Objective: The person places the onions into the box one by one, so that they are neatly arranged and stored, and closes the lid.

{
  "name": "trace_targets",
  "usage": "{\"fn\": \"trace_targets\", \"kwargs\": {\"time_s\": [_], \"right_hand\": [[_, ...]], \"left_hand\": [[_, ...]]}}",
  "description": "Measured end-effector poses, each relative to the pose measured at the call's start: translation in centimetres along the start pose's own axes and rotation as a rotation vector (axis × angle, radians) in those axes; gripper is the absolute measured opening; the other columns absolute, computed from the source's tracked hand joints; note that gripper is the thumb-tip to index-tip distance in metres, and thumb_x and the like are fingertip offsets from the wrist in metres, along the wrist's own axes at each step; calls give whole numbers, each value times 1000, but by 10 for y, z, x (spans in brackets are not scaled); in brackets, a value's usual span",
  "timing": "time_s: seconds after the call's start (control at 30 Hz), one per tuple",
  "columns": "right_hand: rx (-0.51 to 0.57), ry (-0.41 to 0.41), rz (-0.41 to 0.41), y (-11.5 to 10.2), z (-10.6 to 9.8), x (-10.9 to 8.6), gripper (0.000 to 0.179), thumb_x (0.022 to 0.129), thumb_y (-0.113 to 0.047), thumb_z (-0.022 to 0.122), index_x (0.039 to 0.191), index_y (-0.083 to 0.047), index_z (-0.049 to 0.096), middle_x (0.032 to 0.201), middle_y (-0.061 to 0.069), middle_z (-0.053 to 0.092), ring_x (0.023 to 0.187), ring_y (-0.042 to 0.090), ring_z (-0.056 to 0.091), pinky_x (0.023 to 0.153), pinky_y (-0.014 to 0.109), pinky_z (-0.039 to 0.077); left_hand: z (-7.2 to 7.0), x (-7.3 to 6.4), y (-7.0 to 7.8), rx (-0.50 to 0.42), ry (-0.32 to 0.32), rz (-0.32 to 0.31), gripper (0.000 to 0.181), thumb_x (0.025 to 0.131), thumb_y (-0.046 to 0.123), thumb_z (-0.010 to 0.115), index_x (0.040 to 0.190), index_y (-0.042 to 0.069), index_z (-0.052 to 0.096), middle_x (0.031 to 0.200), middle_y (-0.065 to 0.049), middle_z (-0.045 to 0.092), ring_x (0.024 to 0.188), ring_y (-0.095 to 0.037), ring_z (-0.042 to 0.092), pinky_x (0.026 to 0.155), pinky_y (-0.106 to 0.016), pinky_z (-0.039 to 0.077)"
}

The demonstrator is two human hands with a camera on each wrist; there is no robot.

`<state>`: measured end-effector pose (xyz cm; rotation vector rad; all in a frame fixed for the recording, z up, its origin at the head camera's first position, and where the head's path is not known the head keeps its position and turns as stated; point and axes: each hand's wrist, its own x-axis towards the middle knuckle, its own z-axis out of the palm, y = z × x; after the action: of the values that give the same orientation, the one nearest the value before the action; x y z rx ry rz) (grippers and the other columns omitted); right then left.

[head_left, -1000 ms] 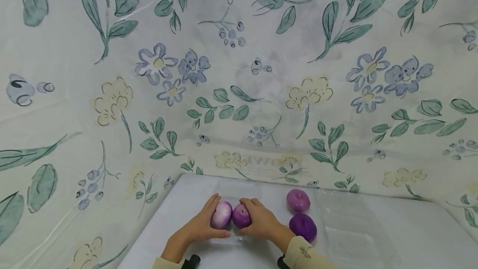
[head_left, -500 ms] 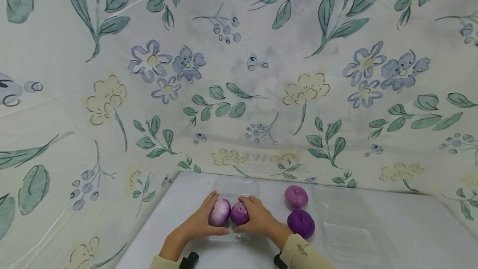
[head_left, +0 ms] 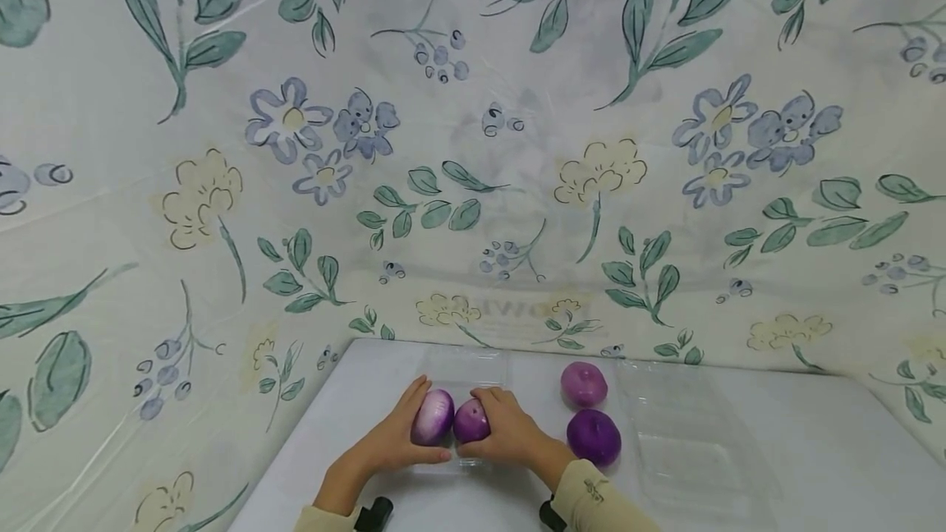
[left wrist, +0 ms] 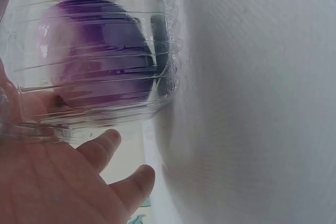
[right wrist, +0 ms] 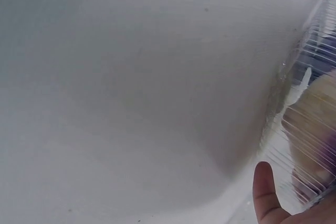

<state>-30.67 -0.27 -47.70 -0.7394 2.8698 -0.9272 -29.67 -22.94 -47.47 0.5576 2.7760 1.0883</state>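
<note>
In the head view, my left hand (head_left: pixel 395 435) grips a purple-and-white onion (head_left: pixel 433 417), fingers on its far side and thumb on the near side. Right beside it, my right hand (head_left: pixel 513 432) holds a smaller purple onion (head_left: pixel 470 421). Both onions are in a clear plastic box (head_left: pixel 473 464) on the white table. Through the ribbed box wall (left wrist: pixel 89 109), the left wrist view shows a purple onion (left wrist: pixel 100 51), while some fingers extend outside the box. The right wrist view catches a pale-and-purple onion (right wrist: pixel 312 124) behind the box wall, with an outstretched finger (right wrist: pixel 264 184) outside.
A pink-purple onion (head_left: pixel 584 385) and a dark purple onion (head_left: pixel 594 438) sit on the white table (head_left: pixel 835 450) to the right. Beyond them lies another clear plastic box (head_left: pixel 683 442), open. A flower-patterned cloth (head_left: pixel 510 220) hangs behind the table.
The head view has shifted slightly, so the whole scene sits a little further left and up. Both hands keep hold of their onions, with hardly any movement.
</note>
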Motion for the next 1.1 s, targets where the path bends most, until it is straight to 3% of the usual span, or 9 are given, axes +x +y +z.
{"fn": "trace_targets", "kwargs": {"time_s": [0.27,0.47,0.73,0.93,1.1], "right_hand": [[1,47,-25,-1,-4,-1,89,70,-49,85,140,-7,48,139,14,53,127,34,52,101,55,46],[32,38,-42,0,-11,-4,89,68,-49,87,140,-10,49,136,12,53,122,32,54,100,54,48],[23,198,-111,5,-24,-1,74,72,-46,86,128,-9,57,132,11,52,122,32,51,100,53,48],[74,298,-33,18,-34,7,72,74,-45,85,129,-8,57,132,13,52,124,33,52,102,53,48],[75,303,79,31,-34,14,74,75,-44,84,133,-8,56,135,17,51,125,36,54,105,55,46]], "left_hand": [[0,2,-4,1,10,25,120,73,48,84,156,-2,14,165,-24,6,151,-45,12,116,-64,23],[2,2,-4,-1,5,26,120,73,48,84,156,-3,15,165,-24,6,150,-46,14,115,-64,24],[1,3,-5,-6,34,47,118,73,44,85,155,-5,16,164,-26,9,149,-47,16,115,-64,24],[1,2,-5,-31,26,38,119,73,45,85,155,-5,15,164,-25,7,150,-46,15,116,-63,22],[1,0,-4,-24,13,25,118,74,44,85,156,-4,15,164,-25,7,149,-47,15,116,-65,22]]}}
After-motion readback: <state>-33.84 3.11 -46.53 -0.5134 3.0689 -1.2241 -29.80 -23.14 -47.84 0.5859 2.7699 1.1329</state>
